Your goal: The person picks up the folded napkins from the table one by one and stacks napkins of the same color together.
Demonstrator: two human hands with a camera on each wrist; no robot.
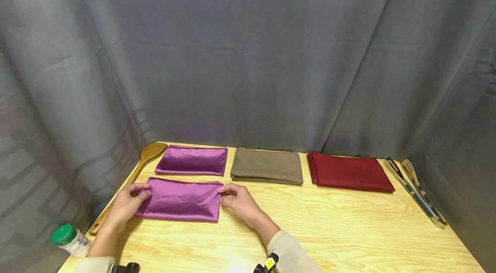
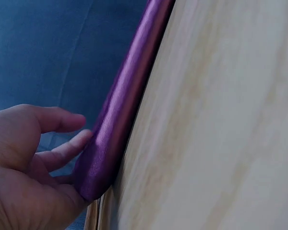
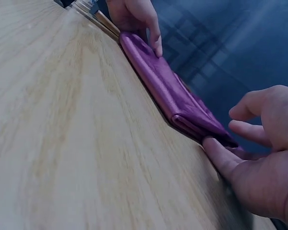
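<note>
A folded shiny purple cloth point(image 1: 182, 200) lies flat on the table between my two hands. My left hand point(image 1: 125, 204) is at its left end, thumb and fingertips touching it. In the left wrist view a gap separates the upper finger point(image 2: 62, 120) from the purple fold. At the cloth's right end is my right hand point(image 1: 242, 204), fingertips touching the edge. The right wrist view shows the thumb point(image 3: 223, 155) against the near corner and two bent fingers held apart from the fabric. Behind it lies a second folded purple cloth point(image 1: 191, 160).
Along the back of the table lie a folded brown cloth point(image 1: 267, 165) and a folded dark red cloth point(image 1: 350, 172). A wooden spoon point(image 1: 143, 159) lies at the left edge, near a green-lidded jar point(image 1: 73, 243). Tongs point(image 1: 418, 195) lie far right. Grey curtains point(image 1: 240, 57) surround the table.
</note>
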